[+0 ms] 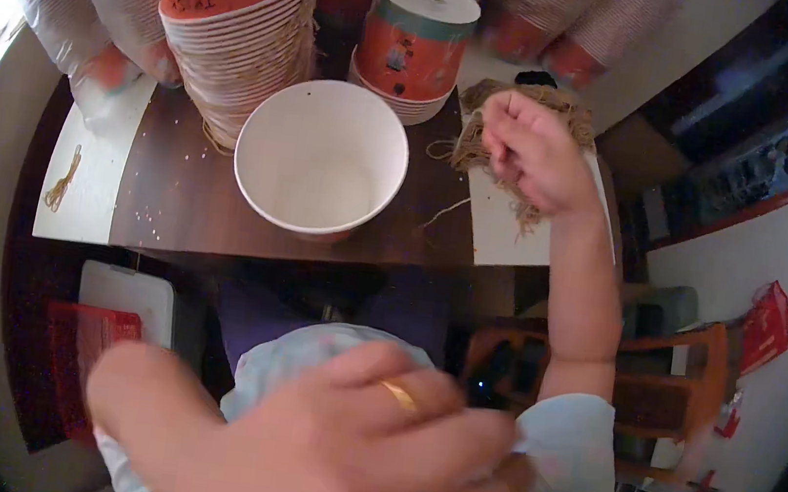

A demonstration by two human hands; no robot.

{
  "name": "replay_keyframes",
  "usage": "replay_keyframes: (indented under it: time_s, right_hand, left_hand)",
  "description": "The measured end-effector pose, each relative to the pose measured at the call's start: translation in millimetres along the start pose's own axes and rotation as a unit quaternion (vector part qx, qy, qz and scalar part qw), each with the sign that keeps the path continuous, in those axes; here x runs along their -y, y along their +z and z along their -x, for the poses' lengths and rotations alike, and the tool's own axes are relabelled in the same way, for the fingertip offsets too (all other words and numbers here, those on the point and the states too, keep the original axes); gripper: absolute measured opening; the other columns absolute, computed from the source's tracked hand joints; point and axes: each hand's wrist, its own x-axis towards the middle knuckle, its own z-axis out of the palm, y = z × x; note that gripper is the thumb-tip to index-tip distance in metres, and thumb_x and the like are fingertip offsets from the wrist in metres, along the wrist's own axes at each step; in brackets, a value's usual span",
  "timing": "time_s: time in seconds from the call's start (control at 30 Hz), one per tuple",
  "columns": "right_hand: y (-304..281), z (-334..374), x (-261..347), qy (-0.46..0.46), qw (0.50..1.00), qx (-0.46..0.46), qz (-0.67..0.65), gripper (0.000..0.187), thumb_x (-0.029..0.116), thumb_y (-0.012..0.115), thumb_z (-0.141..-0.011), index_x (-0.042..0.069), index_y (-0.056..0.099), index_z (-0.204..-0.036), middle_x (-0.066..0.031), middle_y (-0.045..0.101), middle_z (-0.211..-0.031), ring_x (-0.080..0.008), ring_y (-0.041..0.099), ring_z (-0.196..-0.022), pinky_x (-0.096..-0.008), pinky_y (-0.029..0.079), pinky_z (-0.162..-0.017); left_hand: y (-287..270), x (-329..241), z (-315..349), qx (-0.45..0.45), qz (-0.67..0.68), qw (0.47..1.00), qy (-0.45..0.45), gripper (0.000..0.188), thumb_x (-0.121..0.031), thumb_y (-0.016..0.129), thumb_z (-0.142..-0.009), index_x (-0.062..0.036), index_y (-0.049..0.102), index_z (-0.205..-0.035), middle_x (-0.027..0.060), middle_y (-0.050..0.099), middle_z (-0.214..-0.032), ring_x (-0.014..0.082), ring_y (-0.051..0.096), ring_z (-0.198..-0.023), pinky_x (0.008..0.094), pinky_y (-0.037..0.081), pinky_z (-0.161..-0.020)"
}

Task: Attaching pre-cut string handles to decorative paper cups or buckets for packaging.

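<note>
Seemingly handling string (474, 143): right hand (535, 153) curled at two o'clock, left hand (381, 431) part-curled at six (holding anything? cannot tell); next needs clearance around the white tub (321, 158) toward eleven.

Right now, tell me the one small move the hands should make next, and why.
Probably lower the left hand to steady the open white tub: neither hand touches it, and the right hand is over by the tangled twine.
</note>
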Motion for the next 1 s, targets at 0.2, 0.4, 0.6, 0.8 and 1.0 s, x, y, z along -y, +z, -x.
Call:
replay_keyframes:
  time_s: [0.2,0.4,0.6,0.8,1.0]
  right_hand:
    - [9,-6,7,-0.017,0.995,0.017,0.097,0.014,0.022,0.053,-0.092,0.009,0.052,-0.086,0.0054,0.048,-0.065,-0.0021,0.041,-0.055,-0.0168,0.031,-0.047]
    - [21,15,0,-0.071,0.993,0.031,0.093,0.012,0.021,0.054,-0.091,0.01,0.05,-0.088,0.0056,0.046,-0.064,-0.0017,0.04,-0.055,-0.0152,0.031,-0.048]
    - [15,19,13,-0.049,0.995,0.045,0.079,0.018,0.022,0.058,-0.089,0.006,0.055,-0.095,0.0,0.058,-0.07,-0.0032,0.045,-0.055,-0.0166,0.034,-0.048]
    - [15,19,29,-0.067,0.994,0.086,0.012,0.018,0.015,0.056,-0.089,0.002,0.058,-0.102,-0.0031,0.062,-0.07,-0.0022,0.046,-0.051,-0.015,0.031,-0.044]
    - [14,47,28,-0.053,0.984,0.16,-0.05,0.019,0.014,0.057,-0.089,0.0,0.058,-0.101,-0.0065,0.063,-0.072,-0.0037,0.044,-0.051,-0.0169,0.031,-0.046]
  left_hand:
    - [24,-14,-45,-0.063,-0.011,0.996,0.057,0.027,-0.037,0.059,-0.074,-0.0126,0.063,-0.087,0.002,0.053,-0.085,0.0196,0.053,-0.076,0.0358,0.04,-0.07]
    - [13,-14,-23,-0.1,-0.476,0.862,0.144,0.047,-0.039,0.05,-0.085,-0.0248,0.044,-0.129,0.0004,0.045,-0.124,0.0188,0.054,-0.097,0.0347,0.044,-0.08]
    - [11,-12,-7,-0.107,-0.412,0.898,0.114,0.042,-0.034,0.056,-0.082,-0.0183,0.051,-0.121,0.0032,0.052,-0.113,0.0197,0.056,-0.091,0.0335,0.044,-0.074]
    - [6,-29,22,-0.131,-0.387,0.913,0.023,0.036,-0.029,0.063,-0.079,-0.0103,0.06,-0.11,0.0067,0.06,-0.101,0.0207,0.06,-0.085,0.0322,0.044,-0.067]
    - [-1,3,45,-0.078,-0.258,0.963,-0.009,0.036,-0.019,0.067,-0.076,-0.0048,0.062,-0.109,0.011,0.061,-0.104,0.0219,0.061,-0.085,0.0319,0.047,-0.069]
